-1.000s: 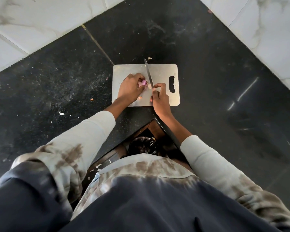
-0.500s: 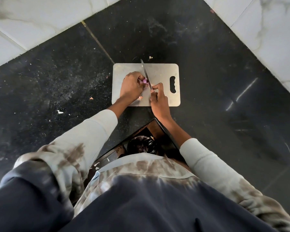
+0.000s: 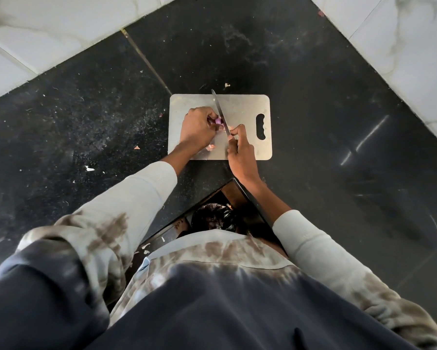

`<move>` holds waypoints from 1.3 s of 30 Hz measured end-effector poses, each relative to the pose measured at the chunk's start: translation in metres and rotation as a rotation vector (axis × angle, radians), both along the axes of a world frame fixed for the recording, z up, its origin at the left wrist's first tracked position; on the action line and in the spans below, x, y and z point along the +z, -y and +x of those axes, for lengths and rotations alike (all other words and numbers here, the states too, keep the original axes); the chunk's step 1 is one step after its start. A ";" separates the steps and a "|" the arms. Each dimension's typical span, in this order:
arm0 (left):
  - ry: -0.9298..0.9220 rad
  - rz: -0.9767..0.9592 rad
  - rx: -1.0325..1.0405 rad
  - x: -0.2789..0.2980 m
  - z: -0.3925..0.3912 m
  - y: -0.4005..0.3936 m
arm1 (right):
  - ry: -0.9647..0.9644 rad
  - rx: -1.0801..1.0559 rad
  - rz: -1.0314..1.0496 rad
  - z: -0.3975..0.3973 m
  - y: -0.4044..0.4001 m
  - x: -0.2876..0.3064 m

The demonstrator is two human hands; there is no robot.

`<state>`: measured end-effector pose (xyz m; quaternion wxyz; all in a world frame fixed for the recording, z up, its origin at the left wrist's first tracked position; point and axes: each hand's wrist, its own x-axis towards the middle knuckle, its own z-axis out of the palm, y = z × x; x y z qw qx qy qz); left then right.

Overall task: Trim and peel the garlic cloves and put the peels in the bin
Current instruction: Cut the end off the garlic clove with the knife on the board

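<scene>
A pale cutting board (image 3: 245, 107) lies on the black counter. My left hand (image 3: 197, 127) pins a small purple-skinned garlic clove (image 3: 219, 121) to the board. My right hand (image 3: 240, 152) grips the handle of a knife (image 3: 218, 107); the blade points away from me and rests against the clove's right side. A scrap of peel (image 3: 210, 147) lies on the board by my left wrist. The bin (image 3: 214, 218), lined with a black bag, sits below the counter edge near my body.
The black counter (image 3: 338, 122) meets white marble walls at the back left and right. Peel bits are scattered on it, one beyond the board (image 3: 227, 85), others to the left (image 3: 136, 147) (image 3: 89, 169).
The knife blade has shifted slightly left and down against the clove. My left hand has curled tighter over the clove, hiding more of it.
</scene>
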<state>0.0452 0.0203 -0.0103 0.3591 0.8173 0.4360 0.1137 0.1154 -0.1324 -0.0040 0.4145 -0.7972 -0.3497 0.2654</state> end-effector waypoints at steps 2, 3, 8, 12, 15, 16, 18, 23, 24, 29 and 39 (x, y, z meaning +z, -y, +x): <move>-0.013 0.013 0.005 0.000 0.000 0.000 | 0.015 0.008 0.003 -0.001 0.002 0.000; -0.017 0.016 0.006 0.000 0.000 -0.001 | 0.021 0.013 0.005 -0.001 0.002 -0.001; -0.022 0.006 -0.005 -0.002 -0.001 -0.003 | 0.096 0.045 -0.016 -0.001 -0.002 0.004; -0.028 0.021 -0.013 0.000 0.001 -0.003 | 0.208 0.056 -0.055 -0.004 -0.004 0.004; -0.011 0.025 -0.031 0.003 0.002 -0.001 | 0.206 0.048 -0.059 -0.006 -0.007 0.002; -0.002 0.025 -0.033 0.004 0.001 -0.001 | 0.185 0.042 -0.067 -0.005 -0.009 0.003; 0.017 0.028 -0.027 0.003 0.000 0.001 | 0.150 0.033 -0.078 -0.003 -0.012 0.003; 0.026 0.013 -0.015 0.003 -0.001 0.000 | 0.000 0.014 -0.062 0.003 -0.011 0.003; 0.024 0.012 -0.011 0.003 -0.001 0.001 | -0.034 0.007 -0.055 0.003 -0.010 0.004; 0.016 0.011 -0.001 0.002 -0.002 0.001 | -0.055 0.018 -0.048 0.003 -0.007 0.002; 0.035 0.018 -0.008 0.004 0.000 0.002 | -0.034 0.005 -0.080 0.007 -0.023 -0.018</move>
